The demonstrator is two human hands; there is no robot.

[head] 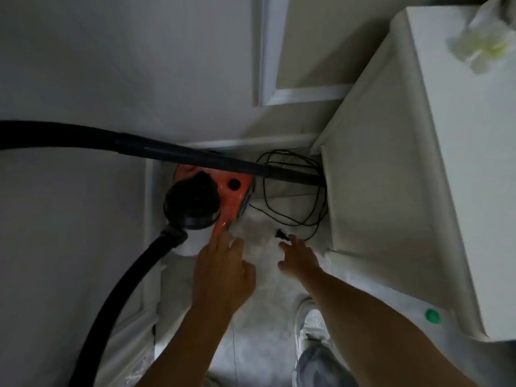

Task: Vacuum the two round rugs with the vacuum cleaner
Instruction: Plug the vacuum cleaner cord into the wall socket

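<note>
Left hand (223, 272) at orange-and-black canister vacuum cleaner (237, 191), right hand (300, 256) near black coiled cord (293, 191); both grips wide, empty. Risk: loops snag when pulled.

The light is dim and grey, brightest on the white cabinet (460, 135) top at the right and on a washed-out patch of floor (261, 241) between the left hand (223, 277) and right hand (300, 258), while the wall (83, 65) at the left lies in dull shade. Small glare spots sit on the orange vacuum cleaner (238, 195), and its black hose (120, 283) shows almost no detail. Everything is soft, and straight lines bow toward the edges.
</note>
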